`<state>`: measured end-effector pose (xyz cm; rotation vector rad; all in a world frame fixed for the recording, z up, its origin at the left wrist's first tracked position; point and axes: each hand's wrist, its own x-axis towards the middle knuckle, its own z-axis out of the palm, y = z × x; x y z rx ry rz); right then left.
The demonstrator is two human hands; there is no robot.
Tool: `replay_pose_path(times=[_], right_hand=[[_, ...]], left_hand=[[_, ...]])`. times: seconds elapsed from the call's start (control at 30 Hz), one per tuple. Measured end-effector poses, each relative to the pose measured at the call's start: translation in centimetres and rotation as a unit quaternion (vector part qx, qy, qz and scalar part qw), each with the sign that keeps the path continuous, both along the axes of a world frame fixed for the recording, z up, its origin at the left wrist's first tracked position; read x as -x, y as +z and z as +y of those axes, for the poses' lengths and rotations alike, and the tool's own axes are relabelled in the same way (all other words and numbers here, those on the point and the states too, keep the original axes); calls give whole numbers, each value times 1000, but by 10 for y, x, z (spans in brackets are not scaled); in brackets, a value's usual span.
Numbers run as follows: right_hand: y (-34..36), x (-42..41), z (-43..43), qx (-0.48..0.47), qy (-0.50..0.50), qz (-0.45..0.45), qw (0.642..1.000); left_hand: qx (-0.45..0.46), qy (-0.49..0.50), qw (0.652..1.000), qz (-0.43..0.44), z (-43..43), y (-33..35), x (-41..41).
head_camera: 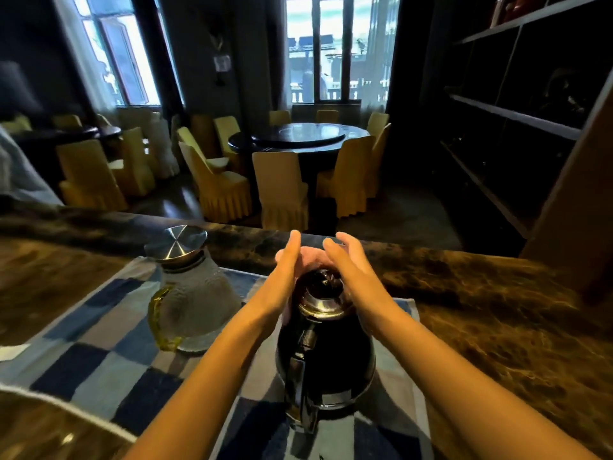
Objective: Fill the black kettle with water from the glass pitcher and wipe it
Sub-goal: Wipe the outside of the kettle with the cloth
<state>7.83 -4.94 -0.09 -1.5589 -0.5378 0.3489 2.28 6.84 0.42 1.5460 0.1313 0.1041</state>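
- While the kettle [326, 340] stands on the cloth [99, 353], my left hand [287, 260] and right hand [345, 260] flank its top, fingers straight, gripping nothing.
- Pitcher [190, 293] stands left of the kettle, lid on.

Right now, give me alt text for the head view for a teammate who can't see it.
Both hands, left hand and right hand, cup the top of the black kettle, with something pink between them. The kettle stands on a blue checked cloth on a marble counter. The lidded glass pitcher stands to its left.

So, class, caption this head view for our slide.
Both hands, left and right, cup the kettle top; lidded pitcher stands left on a checked cloth.
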Motion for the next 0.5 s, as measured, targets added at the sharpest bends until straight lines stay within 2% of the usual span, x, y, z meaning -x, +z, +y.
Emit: replay_pose_path(times=[0.03, 0.1, 0.17, 0.23, 0.27, 0.37, 0.43, 0.5], right_hand=[[0, -6, -6, -33, 36, 16, 999], [-4, -19, -13, -46, 113, -26, 992], [-10, -26, -19, -47, 141, -71, 986], [-14, -31, -26, -90, 115, -71, 987], [-15, -34, -30, -104, 80, -86, 988], [-23, -44, -49, -103, 4, -135, 985], [-33, -47, -61, -89, 4, -151, 984], [-39, -45, -68, -64, 44, -150, 986]], left_hand=[[0, 18, 1000, 13, -7, 12, 0], [-31, 24, 999, -15, -10, 18, 5], [-127, 8, 990, -62, -8, 16, 10], [-158, 40, 985, -59, -8, 10, 12], [-206, 62, 976, -44, -7, 13, 12], [-260, 61, 963, -45, -19, 26, 0], [-262, 70, 960, -71, -17, 25, -1], [-265, 38, 961, -74, -19, 25, -4]])
